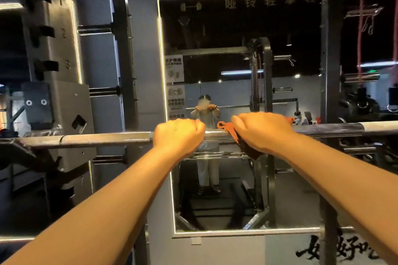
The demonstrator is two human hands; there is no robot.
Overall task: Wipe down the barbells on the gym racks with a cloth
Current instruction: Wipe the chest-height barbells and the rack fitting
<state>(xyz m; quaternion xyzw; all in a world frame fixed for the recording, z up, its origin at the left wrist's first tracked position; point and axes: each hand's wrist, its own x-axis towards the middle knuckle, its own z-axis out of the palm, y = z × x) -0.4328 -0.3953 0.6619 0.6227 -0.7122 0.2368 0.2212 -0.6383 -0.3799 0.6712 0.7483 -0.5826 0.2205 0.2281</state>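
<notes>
At the far left of the frame, a grey rack upright (56, 49) with numbered slots rises from the lower part to the top. A steel barbell (97, 139) runs level across the middle of the frame, from the left edge to the right edge.

Just left of centre, the person's left hand (178, 135) has its fingers curled over the top of the bar, gripping the bare shaft where the knurled section ends. Just right of centre, near that hand but apart from it, the right hand (262, 130) is closed round an orange cloth (228, 130) and holds it against the bar. One corner of the cloth pokes out toward the left hand and a darker fold hangs below the shaft.

Behind both hands, a tall wall mirror (215, 34) fills the centre of the frame. Further right, the shaft ends in a paler sleeve (379, 125) at the right edge.

The step in hand appears to be wiping the middle of this bar, with the left hand steadying it. The next move likely calls for sliding the wrapped cloth along the shaft with firm pressure — while keeping the bar from rolling on the rack
</notes>
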